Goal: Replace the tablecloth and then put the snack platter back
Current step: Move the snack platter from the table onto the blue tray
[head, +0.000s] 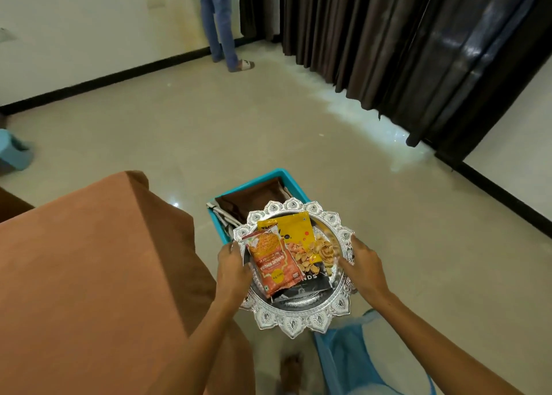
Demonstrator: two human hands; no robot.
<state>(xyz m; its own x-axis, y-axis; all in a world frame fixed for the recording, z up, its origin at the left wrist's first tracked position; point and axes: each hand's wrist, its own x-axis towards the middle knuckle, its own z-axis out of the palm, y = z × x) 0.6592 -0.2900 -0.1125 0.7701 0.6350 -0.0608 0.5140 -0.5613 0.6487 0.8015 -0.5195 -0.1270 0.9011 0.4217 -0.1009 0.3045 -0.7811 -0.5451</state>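
A: Nearest the lens was the rust-orange tablecloth (89,275), draped over the table at near left, its corner hanging toward the floor (268,132).

B: And the platter?

A: The silver snack platter (298,320) was off the table, held up just right of the cloth's edge, over a teal bin (263,179) with dark brown fabric (254,197) folded inside.

B: Hands?

A: Left hand (233,266) was closed on the platter's left rim, right hand (363,264) closed on the right rim, thumbs on top.

B: Contents?

A: An orange packet (273,263) lay over a black one (301,288), a yellow packet (294,229) behind them, loose nuts (316,253) at right.

B: Far side?

A: Dark curtains (403,45) at far right; a person's legs in jeans (219,21) by the far wall.
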